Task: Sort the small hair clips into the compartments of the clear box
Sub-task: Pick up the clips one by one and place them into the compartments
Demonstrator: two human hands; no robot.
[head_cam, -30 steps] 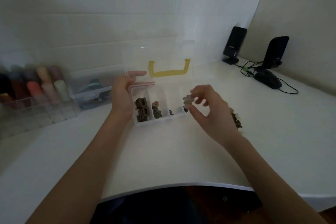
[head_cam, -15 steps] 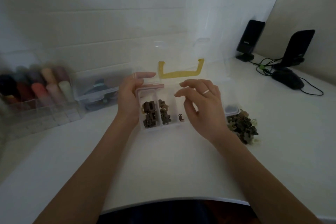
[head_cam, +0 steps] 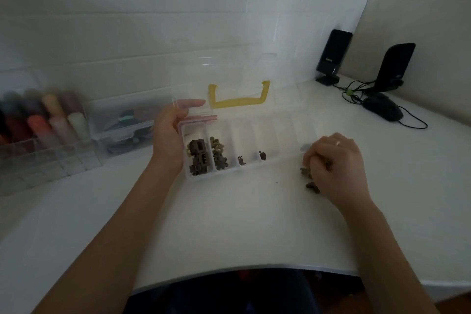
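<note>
On the white desk [head_cam: 242, 224] the right hand [head_cam: 336, 168] curls down into the loose pile of hair clips [head_cam: 309, 181], fingers closed on some. The left hand [head_cam: 168, 135] grips the clear box [head_cam: 275, 160] by its left end: brown clips fill its first two compartments, one clip in each of the next two

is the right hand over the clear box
No, the right hand is down on the loose pile of clips on the table, to the right of the clear box.
</note>
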